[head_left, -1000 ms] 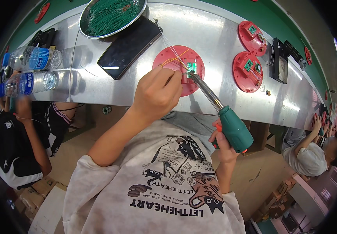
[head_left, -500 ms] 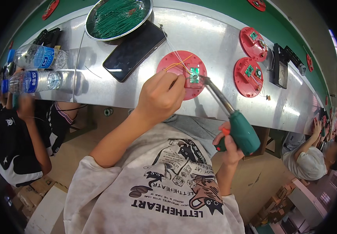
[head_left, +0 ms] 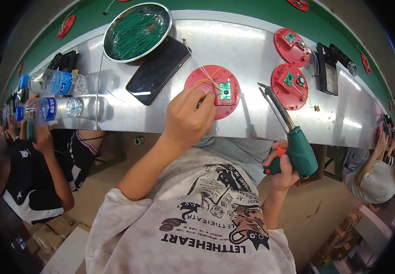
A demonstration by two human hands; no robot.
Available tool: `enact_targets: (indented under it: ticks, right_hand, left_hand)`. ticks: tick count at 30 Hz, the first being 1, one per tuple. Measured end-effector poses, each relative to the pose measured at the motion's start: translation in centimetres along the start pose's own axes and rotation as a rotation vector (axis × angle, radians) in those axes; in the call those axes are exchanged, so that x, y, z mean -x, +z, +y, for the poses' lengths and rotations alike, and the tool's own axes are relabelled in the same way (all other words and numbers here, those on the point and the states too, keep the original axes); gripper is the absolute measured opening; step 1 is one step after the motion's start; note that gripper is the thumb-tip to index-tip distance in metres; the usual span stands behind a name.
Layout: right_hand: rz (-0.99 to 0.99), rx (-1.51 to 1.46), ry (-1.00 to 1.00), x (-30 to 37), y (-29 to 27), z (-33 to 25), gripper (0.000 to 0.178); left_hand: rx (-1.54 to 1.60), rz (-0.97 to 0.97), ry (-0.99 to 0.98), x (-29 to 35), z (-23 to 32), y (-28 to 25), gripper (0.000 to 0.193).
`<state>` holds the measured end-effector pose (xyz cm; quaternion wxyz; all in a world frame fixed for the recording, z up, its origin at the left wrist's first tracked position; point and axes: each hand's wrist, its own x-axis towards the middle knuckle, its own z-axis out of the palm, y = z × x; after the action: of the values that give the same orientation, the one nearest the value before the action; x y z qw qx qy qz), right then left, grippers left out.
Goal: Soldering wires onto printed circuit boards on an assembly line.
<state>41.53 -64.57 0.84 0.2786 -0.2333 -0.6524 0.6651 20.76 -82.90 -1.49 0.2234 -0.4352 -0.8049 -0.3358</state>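
A round red plastic base (head_left: pixel 231 108) lies on the metal bench with a small green circuit board (head_left: pixel 225 91) on it. White and yellow wires run from the board. My left hand (head_left: pixel 189 113) rests over the base's left side, fingers pinched on a yellow wire (head_left: pixel 200 82) beside the board; the fingertips partly hide it. In my right hand (head_left: pixel 283 172) is a green soldering gun (head_left: pixel 301 153), gripped by its handle with a finger at the red trigger. Its tip points up and left, apart from the board, over the bench to the right of the base.
A black phone (head_left: pixel 159 71) lies beside a metal bowl of green wires (head_left: pixel 136 34). Two water bottles (head_left: pixel 53 82) lie at left. Two more red bases (head_left: pixel 289 86) and a black stand (head_left: pixel 328 73) are at right. Other people sit on both sides.
The soldering gun's tip has moved away from the circuit board to the right, with my right hand. My left hand stays pinched beside the board. The whole view has shifted slightly.
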Motion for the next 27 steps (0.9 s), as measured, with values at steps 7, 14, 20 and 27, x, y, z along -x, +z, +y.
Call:
enact_targets:
  ticks: [7,14,20,27]
  right_hand:
    - [0.070,-0.055,-0.046,-0.1,-1.3,0.2,0.038]
    - [0.305,-0.220,-0.086,-1.1,-3.1,0.0,0.034]
    - [0.442,-0.190,-0.171,-1.0,-5.3,-0.5,0.032]
    - [0.491,-0.186,-0.150,-0.3,-7.1,0.3,0.030]
  left_hand:
    - [-0.019,-0.016,-0.087,-2.5,1.8,-1.5,0.044]
    - [0.037,-0.495,0.210,-10.7,-3.7,0.5,0.056]
    - [-0.122,-0.031,0.162,-20.9,-4.3,6.3,0.046]
    - [0.001,-0.426,0.261,-23.2,-0.3,16.5,0.044]
